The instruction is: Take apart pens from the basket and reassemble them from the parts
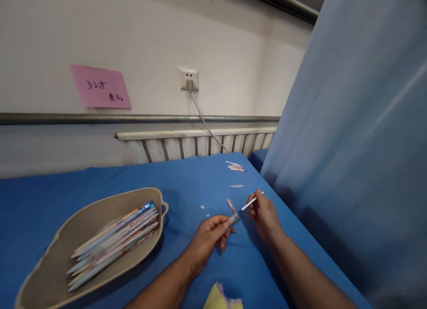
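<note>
My left hand (pixel 207 238) is closed around a translucent pen barrel (pixel 233 218), its end pointing up and to the right. Pinched in my right hand (pixel 265 215) is a thin white pen refill (pixel 248 203). The refill's dark tip meets the barrel's end; I cannot tell whether it is inside. A short pen piece (pixel 230 205) lies on the blue sheet just beyond my left fingers. Farther back rests a single pale pen part (pixel 236 186), and behind it a small bunch of thin pen pieces (pixel 236 168).
A beige basket (pixel 110 194) on the left holds many pens (pixel 116 242). Small white bits (pixel 202 207) lie on the blue sheet (pixel 187 180). A yellow cloth (pixel 218 299) sits near me. A blue curtain (pixel 350 144) hangs at right; a rail (pixel 196 133) runs behind.
</note>
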Available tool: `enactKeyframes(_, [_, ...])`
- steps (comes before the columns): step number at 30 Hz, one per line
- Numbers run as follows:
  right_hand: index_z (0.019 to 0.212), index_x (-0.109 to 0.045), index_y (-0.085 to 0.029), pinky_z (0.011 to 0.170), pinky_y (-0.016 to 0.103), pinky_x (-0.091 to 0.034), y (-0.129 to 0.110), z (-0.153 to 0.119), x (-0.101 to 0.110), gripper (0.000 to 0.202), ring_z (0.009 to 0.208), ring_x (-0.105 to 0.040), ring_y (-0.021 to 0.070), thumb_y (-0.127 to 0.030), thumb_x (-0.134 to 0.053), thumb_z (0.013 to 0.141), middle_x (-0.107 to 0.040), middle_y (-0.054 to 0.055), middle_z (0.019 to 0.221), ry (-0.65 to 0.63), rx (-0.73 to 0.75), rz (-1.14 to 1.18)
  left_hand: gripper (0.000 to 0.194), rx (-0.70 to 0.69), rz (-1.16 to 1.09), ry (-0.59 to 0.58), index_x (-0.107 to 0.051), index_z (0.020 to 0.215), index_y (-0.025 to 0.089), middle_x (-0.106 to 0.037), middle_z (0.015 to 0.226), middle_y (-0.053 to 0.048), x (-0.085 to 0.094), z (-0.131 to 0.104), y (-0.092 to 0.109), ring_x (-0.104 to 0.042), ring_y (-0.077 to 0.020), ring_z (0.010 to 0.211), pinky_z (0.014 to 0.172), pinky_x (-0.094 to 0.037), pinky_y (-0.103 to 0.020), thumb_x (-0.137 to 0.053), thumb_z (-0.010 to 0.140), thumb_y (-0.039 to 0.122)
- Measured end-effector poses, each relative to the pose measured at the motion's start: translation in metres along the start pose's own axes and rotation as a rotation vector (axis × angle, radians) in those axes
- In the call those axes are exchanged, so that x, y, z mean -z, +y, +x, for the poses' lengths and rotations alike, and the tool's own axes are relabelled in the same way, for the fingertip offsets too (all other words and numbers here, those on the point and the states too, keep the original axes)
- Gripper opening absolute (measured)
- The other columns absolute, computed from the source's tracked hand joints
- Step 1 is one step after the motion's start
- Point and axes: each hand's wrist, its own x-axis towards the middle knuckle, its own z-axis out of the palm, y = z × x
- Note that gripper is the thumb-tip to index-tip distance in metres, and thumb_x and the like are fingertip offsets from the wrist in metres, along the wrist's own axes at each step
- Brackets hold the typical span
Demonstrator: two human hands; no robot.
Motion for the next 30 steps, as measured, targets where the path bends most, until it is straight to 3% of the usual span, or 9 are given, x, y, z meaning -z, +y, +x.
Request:
enactKeyframes(15, [0.056, -0.05, -0.019, 0.04, 0.022, -0.023, -0.007, -0.011, -0.002, 0.044, 0.04, -0.031, 0.0087, -0.053, -0.045, 0.082, -0.04, -0.004, 0.045, 0.036, 0.125, -0.012, 0.029, -0.054, 0.034, -0.04, -0.067, 0.08, 0.011, -0.053, 0.053, 0.002, -0.007, -0.011, 0.008, -0.041, -0.0057, 0.04, 0.043, -0.032, -0.019, -0.064, 0.077, 0.04])
enactKeyframes(22, [0.057, -0.052, -0.019, 0.043, 0.024, -0.028, -0.003, -0.016, -0.004, 0.049, 0.041, -0.034, 0.0105, -0.057, -0.04, 0.084, -0.039, -0.004, 0.041, -0.006, 0.165, -0.18, 0.029, -0.061, 0.084, -0.038, -0.068, 0.079, 0.012, -0.054, 0.053, 0.002, -0.007, -0.012, 0.008, -0.043, -0.0057, 0.041, 0.043, -0.033, -0.019, -0.065, 0.077, 0.04])
enactKeyframes(26, [0.068, -0.064, -0.016, 0.051, 0.024, -0.036, 0.007, -0.02, -0.006, 0.05, 0.052, -0.047, 0.0127, -0.059, -0.043, 0.083, -0.056, 0.001, 0.056, -0.12, 0.194, -0.274, 0.029, -0.002, 0.035, -0.073, -0.066, 0.082, 0.012, -0.062, 0.059, -0.001, -0.007, -0.013, 0.006, -0.049, -0.0069, 0.042, 0.043, -0.035, -0.019, -0.066, 0.075, 0.04])
enactKeyframes(30, [0.077, -0.07, -0.014, 0.055, 0.024, -0.039, 0.017, -0.028, -0.013, 0.053, 0.057, -0.052, 0.0131, -0.06, -0.045, 0.082, -0.06, 0.003, 0.062, -0.288, 0.069, -0.307, 0.03, 0.075, -0.106, -0.176, -0.062, 0.09, 0.013, -0.066, 0.066, -0.005, -0.009, -0.016, 0.005, -0.054, -0.0095, 0.044, 0.045, -0.039, -0.02, -0.064, 0.077, 0.04])
